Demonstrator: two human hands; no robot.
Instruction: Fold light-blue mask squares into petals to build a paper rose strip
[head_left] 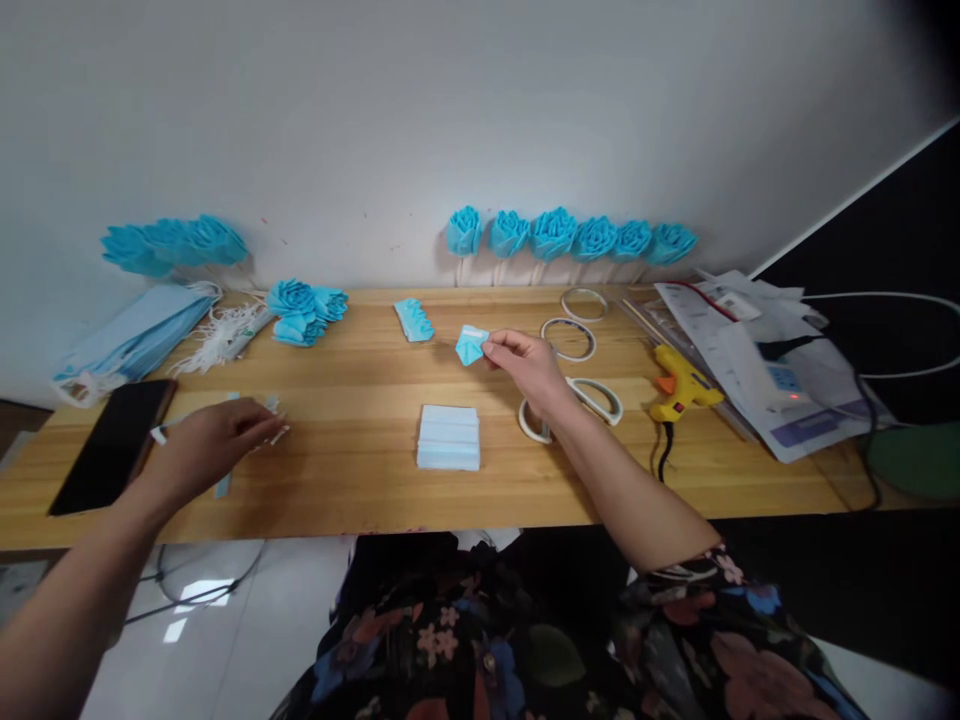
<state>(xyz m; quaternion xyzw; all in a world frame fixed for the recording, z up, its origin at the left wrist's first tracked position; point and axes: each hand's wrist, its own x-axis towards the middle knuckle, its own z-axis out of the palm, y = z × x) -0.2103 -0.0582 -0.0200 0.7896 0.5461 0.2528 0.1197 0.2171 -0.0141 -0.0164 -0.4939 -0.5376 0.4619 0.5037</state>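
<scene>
My right hand is raised over the middle of the table, pinching a small folded blue petal with a white strip along its top. To the left, my left hand hovers low over the wood with its fingers drawn together; what they pinch, if anything, is too small to make out. Small whitish bits show at its fingertips, and a pale narrow strip lies partly beneath it. Between the hands sits a stack of pale blue cut mask pieces. Behind it lies a row of folded blue petals.
Blue flowers on sticks lean against the wall; more flowers lie near face masks and white ear loops. A phone is far left. Tape rolls, a yellow glue gun and a power strip are right.
</scene>
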